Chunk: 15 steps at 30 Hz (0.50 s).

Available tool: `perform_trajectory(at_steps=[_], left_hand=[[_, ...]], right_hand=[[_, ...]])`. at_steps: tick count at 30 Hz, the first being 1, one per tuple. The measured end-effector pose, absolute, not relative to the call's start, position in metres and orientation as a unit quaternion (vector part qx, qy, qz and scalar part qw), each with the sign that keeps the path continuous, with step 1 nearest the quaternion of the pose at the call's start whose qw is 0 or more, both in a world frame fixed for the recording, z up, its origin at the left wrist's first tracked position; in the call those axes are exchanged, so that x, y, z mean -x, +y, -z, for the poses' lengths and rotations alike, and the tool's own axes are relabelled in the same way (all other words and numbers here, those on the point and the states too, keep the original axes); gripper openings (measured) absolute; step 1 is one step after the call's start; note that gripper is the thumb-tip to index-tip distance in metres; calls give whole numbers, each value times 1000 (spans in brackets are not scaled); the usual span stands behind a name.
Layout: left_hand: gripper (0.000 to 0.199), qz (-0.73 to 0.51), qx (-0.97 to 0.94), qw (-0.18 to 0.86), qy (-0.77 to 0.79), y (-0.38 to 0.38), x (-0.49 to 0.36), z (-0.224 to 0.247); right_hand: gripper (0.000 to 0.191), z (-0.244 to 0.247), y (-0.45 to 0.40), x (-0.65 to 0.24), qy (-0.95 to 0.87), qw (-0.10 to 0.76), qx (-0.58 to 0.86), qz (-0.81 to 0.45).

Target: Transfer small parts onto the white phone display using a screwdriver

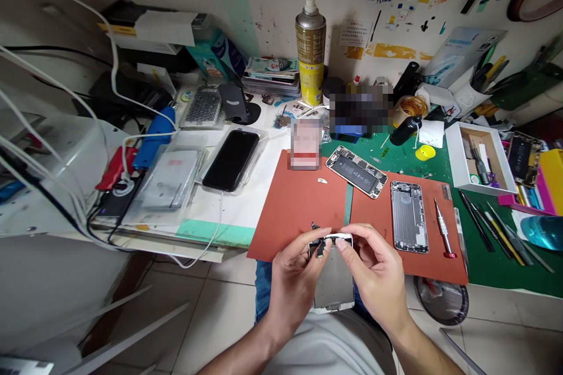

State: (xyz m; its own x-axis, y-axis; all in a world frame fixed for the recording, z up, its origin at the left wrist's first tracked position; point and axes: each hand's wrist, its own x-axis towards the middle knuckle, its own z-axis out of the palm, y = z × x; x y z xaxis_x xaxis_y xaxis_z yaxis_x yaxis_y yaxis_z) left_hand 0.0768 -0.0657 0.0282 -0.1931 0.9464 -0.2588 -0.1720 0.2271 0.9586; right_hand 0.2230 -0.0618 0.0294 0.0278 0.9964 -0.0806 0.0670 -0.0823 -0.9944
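Note:
Just off the front edge of the red-brown mat (303, 205), both my hands grip a phone screen assembly (334, 281), its grey back facing up and its frame white. My left hand (297, 272) pinches the top left corner, where a small black flex cable shows by the fingertips. My right hand (378, 272) closes on the top right corner, thumb on the top edge. Fingertips hide part of that edge. On the mat beyond lie an opened phone (357, 171) with its battery showing, a bare phone housing (409, 217) and a screwdriver (445, 228).
Leftward, a black phone (231, 159) rests on a clear bag with a white cable near it. A spray can (310, 53) stands at the back. Several tweezers (499, 231) and a white box (479, 158) are on the green mat (484, 266) at right.

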Motion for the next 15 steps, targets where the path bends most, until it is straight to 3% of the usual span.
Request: perform_trajectory(at_steps=[15], left_hand=[[21, -489, -297, 566, 593, -66, -76, -29]], right_hand=[[14, -29, -57, -218, -450, 479, 554, -510]])
